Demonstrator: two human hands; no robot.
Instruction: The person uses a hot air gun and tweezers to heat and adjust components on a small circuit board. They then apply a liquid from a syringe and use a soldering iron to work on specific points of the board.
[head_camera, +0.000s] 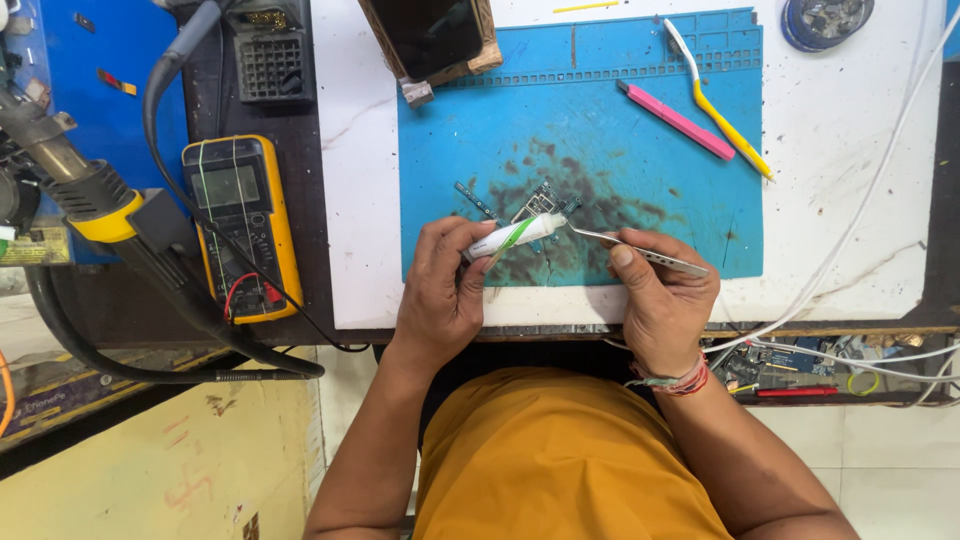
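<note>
While over the mat (640, 130):
Left hand (440, 290): clamped on white tube (512, 236), nozzle toward the board.
Right hand (660, 300): pinched shut on tweezers (640, 250), tips just beside the tube's end.
Board (540, 203): just beyond both hands' fingertips, on the stained mat.
Pink tool (676, 120), toothbrush (718, 112): well beyond right hand.
Multimeter (240, 225): left of left hand.

Electronics repair workshop. The counter (830, 130) carried a stained blue work mat (640, 120), a yellow multimeter (242, 225) with leads, and a hot-air tool (95, 205) at the left edge. Small circuit boards (540, 203) lay on the mat; tweezers (640, 252) and loose cables (860, 210) sat close by.
</note>
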